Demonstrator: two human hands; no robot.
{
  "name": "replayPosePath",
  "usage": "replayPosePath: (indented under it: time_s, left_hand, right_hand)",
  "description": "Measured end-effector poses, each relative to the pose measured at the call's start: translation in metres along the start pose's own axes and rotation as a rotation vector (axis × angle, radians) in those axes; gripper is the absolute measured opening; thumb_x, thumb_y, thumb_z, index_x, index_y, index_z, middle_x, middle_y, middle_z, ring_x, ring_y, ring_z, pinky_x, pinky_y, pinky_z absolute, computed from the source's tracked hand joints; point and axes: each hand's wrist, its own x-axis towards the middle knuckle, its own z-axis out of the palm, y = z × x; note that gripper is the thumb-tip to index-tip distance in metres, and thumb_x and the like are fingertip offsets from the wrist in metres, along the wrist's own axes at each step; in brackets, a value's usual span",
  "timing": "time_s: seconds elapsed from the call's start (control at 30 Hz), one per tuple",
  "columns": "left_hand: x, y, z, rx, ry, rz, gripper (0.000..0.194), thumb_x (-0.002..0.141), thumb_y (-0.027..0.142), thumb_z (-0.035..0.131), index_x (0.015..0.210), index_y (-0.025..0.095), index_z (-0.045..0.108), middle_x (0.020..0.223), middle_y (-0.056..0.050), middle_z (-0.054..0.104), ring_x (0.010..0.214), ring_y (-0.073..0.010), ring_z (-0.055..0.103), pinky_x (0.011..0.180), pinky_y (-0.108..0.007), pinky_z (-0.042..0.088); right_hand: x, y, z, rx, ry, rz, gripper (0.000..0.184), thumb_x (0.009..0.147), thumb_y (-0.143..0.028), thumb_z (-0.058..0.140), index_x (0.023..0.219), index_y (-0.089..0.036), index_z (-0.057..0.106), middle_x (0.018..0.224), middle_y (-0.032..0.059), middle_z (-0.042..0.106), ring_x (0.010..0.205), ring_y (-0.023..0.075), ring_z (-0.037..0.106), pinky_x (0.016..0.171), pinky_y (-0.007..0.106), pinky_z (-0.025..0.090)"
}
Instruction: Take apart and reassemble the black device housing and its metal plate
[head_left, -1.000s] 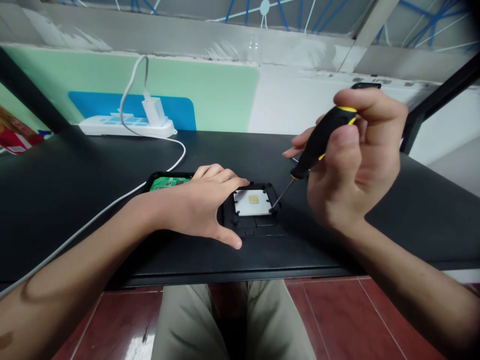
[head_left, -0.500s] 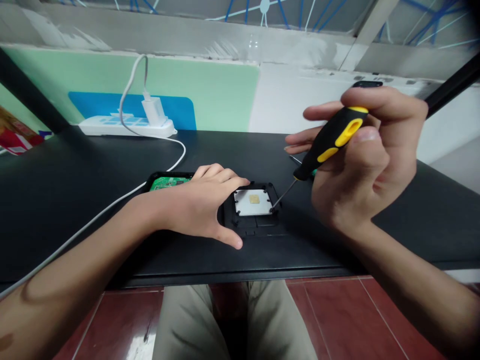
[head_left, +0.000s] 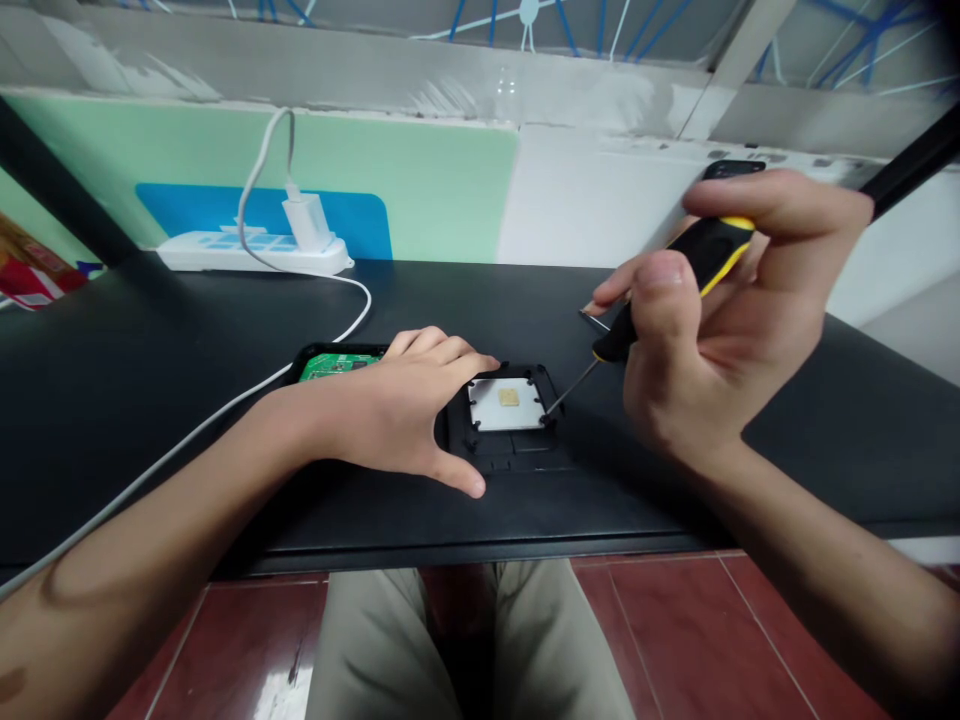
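Observation:
A black square casing (head_left: 517,448) with a white plate (head_left: 505,405) inside lies on the black desk (head_left: 150,400). My left hand (head_left: 397,415) rests flat on its left side, fingers spread, holding it down. My right hand (head_left: 720,310) is closed round a black and yellow screwdriver (head_left: 675,285). The screwdriver's thin tip touches the casing's right edge, at a corner of the white plate. Just behind my left hand lies a green circuit board (head_left: 334,365) in a black tray.
A white power strip (head_left: 247,252) with a white charger (head_left: 307,222) stands at the back left, its white cable (head_left: 187,435) running across the desk. A small metal piece (head_left: 595,318) lies by my right fingers. Black frame posts (head_left: 907,160) stand at the sides.
My right hand has turned the screwdriver handle between its fingers, with the thumb now lying over it. The tip stays at the same corner. My left hand has not moved.

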Motion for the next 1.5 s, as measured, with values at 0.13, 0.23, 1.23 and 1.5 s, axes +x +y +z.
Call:
replayPosePath:
  time_s: [0.13,0.23,1.23,1.5]
  left_hand:
    - [0.0,0.001,-0.001,0.004,-0.017,-0.015,0.101,0.074,0.076,0.071,0.152,0.022,0.037,0.146,-0.012,0.05,0.135,-0.0353,0.039,0.114,-0.045,0.028]
    - [0.001,0.001,-0.002,0.003,-0.024,-0.019,0.101,0.074,0.076,0.071,0.152,0.021,0.037,0.145,-0.012,0.05,0.135,-0.0351,0.039,0.113,-0.044,0.029]
    - [0.0,0.002,-0.002,0.008,-0.03,-0.023,0.102,0.074,0.074,0.073,0.152,0.021,0.036,0.147,-0.012,0.048,0.134,-0.0348,0.04,0.113,-0.044,0.029]
    - [0.0,0.003,-0.003,0.031,-0.042,-0.032,0.103,0.074,0.074,0.073,0.153,0.02,0.035,0.145,-0.012,0.049,0.13,-0.0336,0.041,0.11,-0.042,0.032]
  right_hand:
    - [0.0,0.0,0.002,0.052,-0.008,-0.085,0.034,0.092,-0.038,0.059,0.124,-0.028,0.065,0.111,0.0058,0.063,0.082,0.0162,0.07,0.063,0.032,0.063]
    - [0.0,0.0,0.003,0.09,-0.044,-0.073,0.036,0.094,-0.039,0.055,0.128,-0.028,0.063,0.108,0.0051,0.069,0.079,0.0163,0.071,0.065,0.033,0.064]
    - [0.002,0.002,-0.002,-0.024,-0.043,-0.145,0.036,0.091,-0.041,0.065,0.126,-0.031,0.064,0.119,0.004,0.062,0.088,0.0164,0.07,0.079,0.036,0.065]
    - [0.001,-0.005,-0.004,-0.04,-0.134,-0.091,0.04,0.094,-0.047,0.062,0.133,-0.038,0.058,0.122,-0.0027,0.067,0.101,0.0165,0.072,0.085,0.033,0.067]
